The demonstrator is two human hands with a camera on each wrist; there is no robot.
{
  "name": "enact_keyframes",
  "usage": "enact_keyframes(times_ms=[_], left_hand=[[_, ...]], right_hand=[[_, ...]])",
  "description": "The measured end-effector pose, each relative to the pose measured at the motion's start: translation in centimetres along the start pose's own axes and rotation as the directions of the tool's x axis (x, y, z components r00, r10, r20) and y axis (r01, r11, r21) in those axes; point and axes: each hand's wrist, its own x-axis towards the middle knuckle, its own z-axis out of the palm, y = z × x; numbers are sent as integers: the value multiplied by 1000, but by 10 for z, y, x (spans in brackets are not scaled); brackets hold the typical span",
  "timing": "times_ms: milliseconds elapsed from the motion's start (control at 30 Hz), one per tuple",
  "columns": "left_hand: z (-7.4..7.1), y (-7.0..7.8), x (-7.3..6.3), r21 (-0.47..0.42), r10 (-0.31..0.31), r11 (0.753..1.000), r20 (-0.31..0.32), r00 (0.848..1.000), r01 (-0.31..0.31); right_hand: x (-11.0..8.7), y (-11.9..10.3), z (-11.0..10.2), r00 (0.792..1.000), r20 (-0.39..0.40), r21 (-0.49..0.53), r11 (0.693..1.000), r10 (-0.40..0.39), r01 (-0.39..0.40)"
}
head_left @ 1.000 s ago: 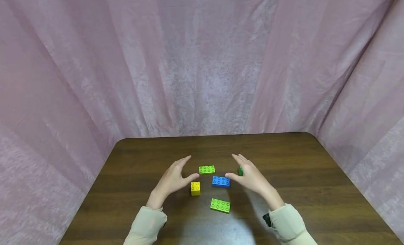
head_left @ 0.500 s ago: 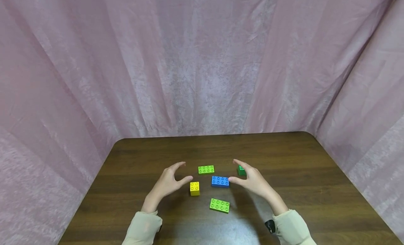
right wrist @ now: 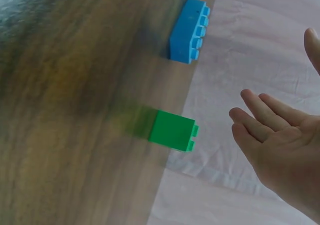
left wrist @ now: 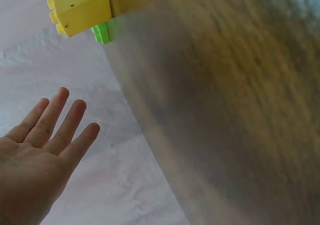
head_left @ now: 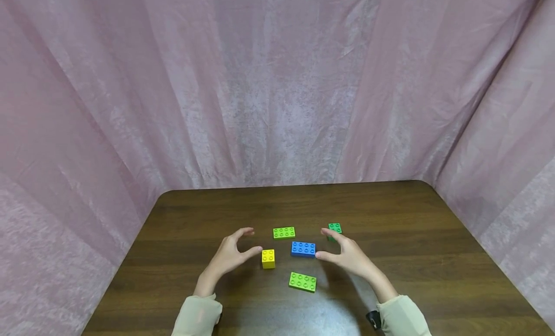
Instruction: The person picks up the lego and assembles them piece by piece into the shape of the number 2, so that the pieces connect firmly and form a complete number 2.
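Note:
My left hand (head_left: pixel 230 256) hovers left of the yellow brick (head_left: pixel 268 259), fingers spread from the thumb, holding nothing. In the left wrist view its fingers (left wrist: pixel 62 120) are extended, with the yellow brick (left wrist: pixel 82 7) beyond them. My right hand (head_left: pixel 349 254) is likewise spread and holds nothing. Its thumb overlaps the right end of the blue brick (head_left: pixel 303 249), and its fingertips overlap the front of the dark green brick (head_left: pixel 334 227). The right wrist view shows that green brick (right wrist: pixel 173 130) and the blue brick (right wrist: pixel 187 32) apart from the fingers.
One lime green brick (head_left: pixel 284 232) lies behind the blue one, another lime green brick (head_left: pixel 302 282) in front of it. All sit studs up on the brown wooden table (head_left: pixel 390 220). Pink curtains (head_left: pixel 277 85) hang beyond the table's back edge and sides.
Both hands have drawn back toward the near side, the left also shifting left and the right slightly right. More of the dark green brick shows. The bricks have stayed in place.

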Motion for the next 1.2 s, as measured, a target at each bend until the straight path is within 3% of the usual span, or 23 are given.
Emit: enact_keyframes(times_ms=[367, 533, 767, 1200], left_hand=[[8, 1, -2, -43, -13, 999, 74, 997, 16], [11, -1, -5, -35, -31, 999, 103, 994, 35], [13, -8, -8, -7, -5, 1000, 126, 992, 5], [13, -8, -7, -23, 9, 1000, 201, 979, -5]], right_hand=[[-5, 10, 7, 999, 22, 8, 999, -41, 41], [-7, 15, 13, 995, 82, 16, 998, -57, 55], [-10, 14, 27, 983, 173, 61, 997, -59, 49], [-11, 17, 35, 983, 174, -49, 996, -67, 76]])
